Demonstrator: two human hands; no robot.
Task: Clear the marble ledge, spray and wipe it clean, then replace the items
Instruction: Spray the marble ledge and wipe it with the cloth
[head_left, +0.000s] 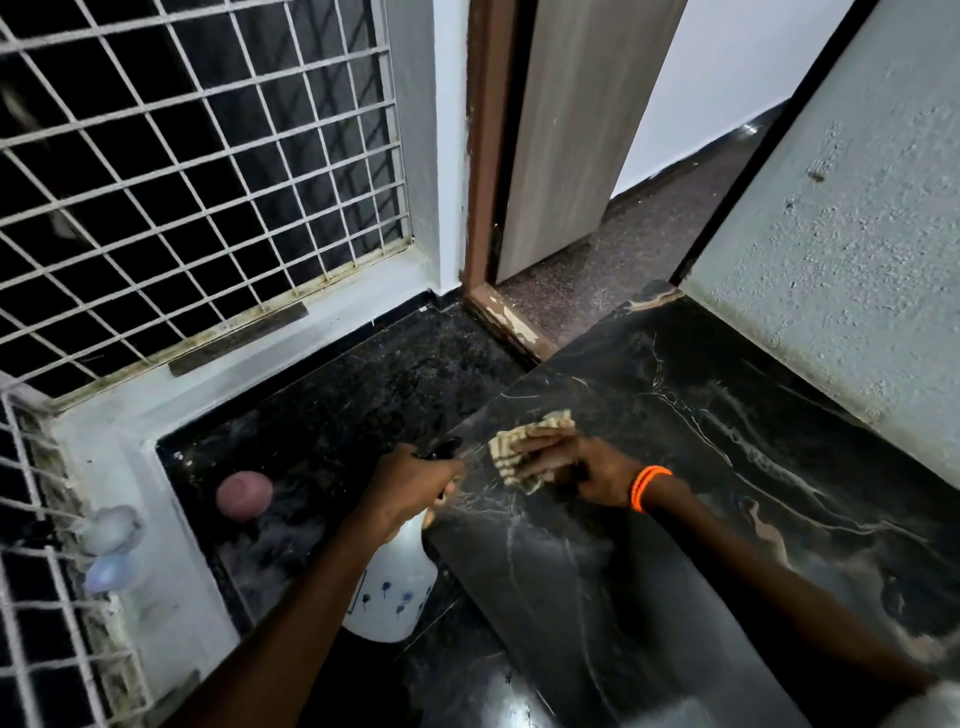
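We press the cloth (524, 451) flat on the marble ledge (675, 467) with our right hand (576, 467), fingers straight; at nine o'clock our left hand (410, 488) grips the spray bottle (389, 587).

Black marble ledge (675, 519), white veins across it, a striped cloth (524, 457) pressed flat near its left edge. Below on the dark floor (363, 395), 1 pinkish ball (244, 494) sits alone.
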